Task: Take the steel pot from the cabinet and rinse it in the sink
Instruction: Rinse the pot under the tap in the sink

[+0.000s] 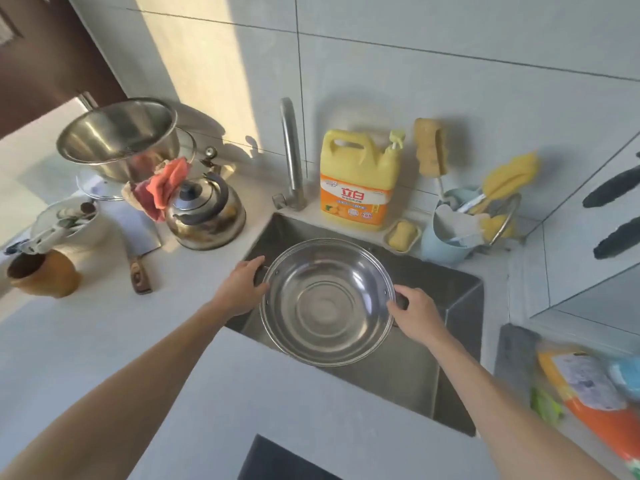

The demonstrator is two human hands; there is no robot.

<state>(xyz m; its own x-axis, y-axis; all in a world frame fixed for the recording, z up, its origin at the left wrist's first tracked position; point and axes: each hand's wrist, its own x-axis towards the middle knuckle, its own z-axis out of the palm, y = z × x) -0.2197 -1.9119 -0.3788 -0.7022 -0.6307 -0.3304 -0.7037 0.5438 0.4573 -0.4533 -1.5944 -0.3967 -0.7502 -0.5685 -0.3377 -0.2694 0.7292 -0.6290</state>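
A round steel pot with two dark side handles hangs over the steel sink, its open mouth facing up and nothing inside it. My left hand grips the handle on the pot's left side. My right hand grips the handle on its right side. The curved tap stands behind the sink at the back left, with no water running from it.
A steel kettle, a red cloth, a large steel basin, a cleaver and a brown cup stand on the left counter. Yellow detergent, a soap dish and a blue brush holder line the back.
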